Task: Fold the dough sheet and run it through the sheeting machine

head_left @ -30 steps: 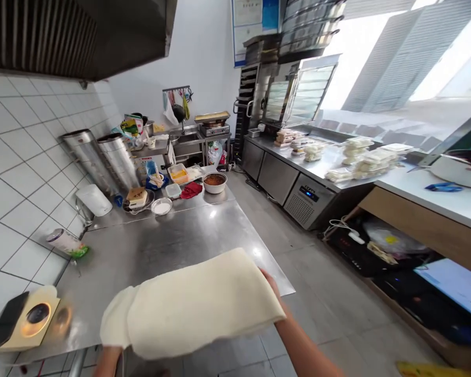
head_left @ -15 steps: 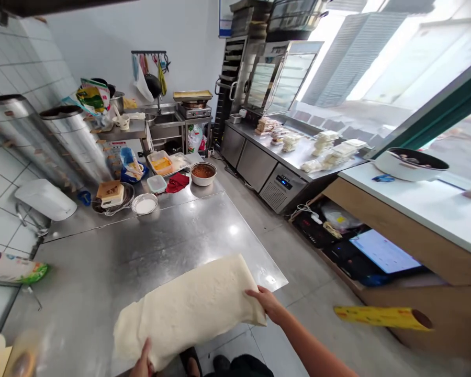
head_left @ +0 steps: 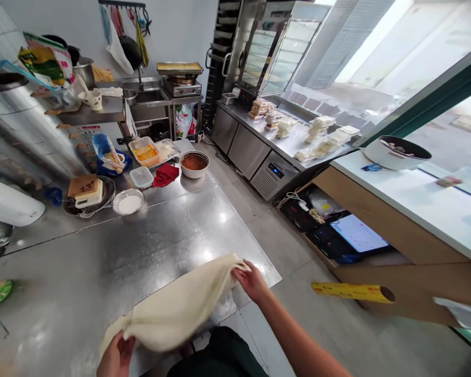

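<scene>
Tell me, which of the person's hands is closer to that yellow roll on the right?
Right. The right hand grips the dough sheet at its end toward the yellow roll; the left hand holds the far end.

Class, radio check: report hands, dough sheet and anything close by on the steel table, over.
Left hand and right hand each grip an end of the dough sheet. Sheet sags over the steel table near its edge. White powder bowl farther back, apart.

Bright daylight from blown-out windows point(head_left: 377, 57) far beyond the right fingertips point(head_left: 239, 272). Glare spots on the steel table point(head_left: 102, 262) just past them. Wide-angle bending at edges, motion blur around both hands.
</scene>
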`<control>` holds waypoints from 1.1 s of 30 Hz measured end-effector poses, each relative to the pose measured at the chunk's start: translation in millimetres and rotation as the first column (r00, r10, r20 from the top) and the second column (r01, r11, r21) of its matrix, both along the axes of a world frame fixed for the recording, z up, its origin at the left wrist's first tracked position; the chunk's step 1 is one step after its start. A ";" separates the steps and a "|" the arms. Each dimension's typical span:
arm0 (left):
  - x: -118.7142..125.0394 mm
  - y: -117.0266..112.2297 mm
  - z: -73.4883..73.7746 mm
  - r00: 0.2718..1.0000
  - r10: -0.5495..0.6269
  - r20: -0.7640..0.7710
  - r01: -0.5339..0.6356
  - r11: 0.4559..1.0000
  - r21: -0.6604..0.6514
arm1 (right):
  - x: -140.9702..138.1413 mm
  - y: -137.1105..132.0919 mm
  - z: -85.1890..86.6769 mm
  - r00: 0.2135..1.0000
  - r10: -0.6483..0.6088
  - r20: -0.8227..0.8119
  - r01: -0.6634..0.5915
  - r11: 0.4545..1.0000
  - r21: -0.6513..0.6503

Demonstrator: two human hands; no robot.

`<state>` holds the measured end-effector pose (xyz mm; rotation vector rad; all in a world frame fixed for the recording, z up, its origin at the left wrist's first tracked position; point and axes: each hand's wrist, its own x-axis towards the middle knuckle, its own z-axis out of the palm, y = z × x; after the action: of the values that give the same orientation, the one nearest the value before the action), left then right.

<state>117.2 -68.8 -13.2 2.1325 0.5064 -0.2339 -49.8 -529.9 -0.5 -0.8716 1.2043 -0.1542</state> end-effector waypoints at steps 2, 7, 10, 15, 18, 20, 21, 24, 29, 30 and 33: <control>13.6 -14.9 11.4 0.999 -0.008 0.041 0.008 1.000 0.017 | 22.0 0.9 -12.4 0.998 0.068 -0.005 -0.068 0.992 -0.107; -24.5 -90.8 16.9 0.883 -0.384 0.270 0.302 0.905 0.298 | 10.0 25.5 -32.7 0.975 0.207 -0.075 -0.211 0.780 -0.589; -44.9 -132.2 -9.0 0.520 -0.822 0.234 0.559 0.534 0.634 | -4.9 29.2 -47.0 0.956 0.275 -0.104 -0.266 0.657 -0.706; -32.7 -139.6 -40.1 0.423 -0.892 0.157 0.574 0.398 0.716 | -25.7 6.4 -76.7 0.968 0.165 -0.187 -0.248 0.715 -0.654; -36.1 -153.2 -30.1 0.438 -0.878 0.192 0.616 0.449 0.647 | -41.3 -10.3 -86.5 0.964 0.096 -0.247 -0.213 0.836 -0.506; -51.9 -184.6 -22.1 0.331 -0.900 0.285 0.647 0.436 0.626 | -45.6 -19.4 -86.7 0.964 0.171 -0.202 -0.237 0.898 -0.371; -62.3 -205.5 -20.5 0.219 -0.926 0.307 0.691 0.369 0.622 | -45.2 -23.4 -84.8 0.967 0.195 -0.166 -0.239 0.919 -0.312; -91.3 -269.5 -28.3 0.015 -0.975 0.222 0.749 0.159 0.644 | -37.1 -34.1 -74.3 0.986 0.147 -0.076 -0.158 0.975 -0.156; -96.9 -318.4 -52.1 0.130 -0.977 0.167 0.655 0.211 0.725 | -22.4 -47.7 -62.3 0.998 -0.003 0.068 -0.007 0.989 0.147; -92.9 -320.0 -53.1 0.131 -0.978 0.164 0.659 0.210 0.722 | -20.5 -49.8 -62.2 0.997 -0.040 0.073 0.026 0.982 0.187; -78.4 -320.3 -46.6 0.118 -0.974 0.192 0.726 0.216 0.653 | -15.4 -54.4 -61.8 0.989 -0.125 0.074 0.101 0.958 0.267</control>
<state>38.8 -389.1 -59.8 2.4742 -1.3772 -0.0923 -65.2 -584.3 -62.3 -0.5585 1.1595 -0.1213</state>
